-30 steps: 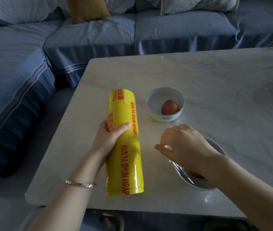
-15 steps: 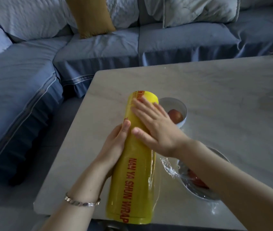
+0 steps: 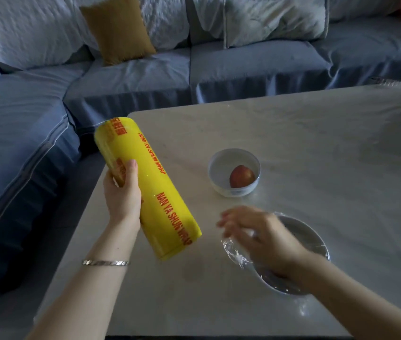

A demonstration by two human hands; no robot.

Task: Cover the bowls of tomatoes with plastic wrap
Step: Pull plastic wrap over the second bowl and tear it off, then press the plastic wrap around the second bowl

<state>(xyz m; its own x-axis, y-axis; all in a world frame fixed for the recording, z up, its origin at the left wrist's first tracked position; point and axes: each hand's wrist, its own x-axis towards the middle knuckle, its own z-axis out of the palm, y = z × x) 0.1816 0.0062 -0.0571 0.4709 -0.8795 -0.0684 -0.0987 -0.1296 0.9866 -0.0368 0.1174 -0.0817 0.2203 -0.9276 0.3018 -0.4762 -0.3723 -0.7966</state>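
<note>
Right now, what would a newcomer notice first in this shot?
The big yellow roll of plastic wrap, gripped by the left hand and tilted at the left edge of the table. Next, the white bowl mid-table, uncovered, with one tomato in it. Nearest, the right hand, blurred, is over a second bowl with film crinkled at its rim.

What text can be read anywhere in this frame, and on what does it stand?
"NAN YA SHUN WRAP": red, on the yellow roll, printed twice along its length.
Red characters at the roll's far end: too blurred to read.
Red print beside the left hand: partly hidden, unreadable.
Blue mark on the side of the white bowl: too small to read.
</note>
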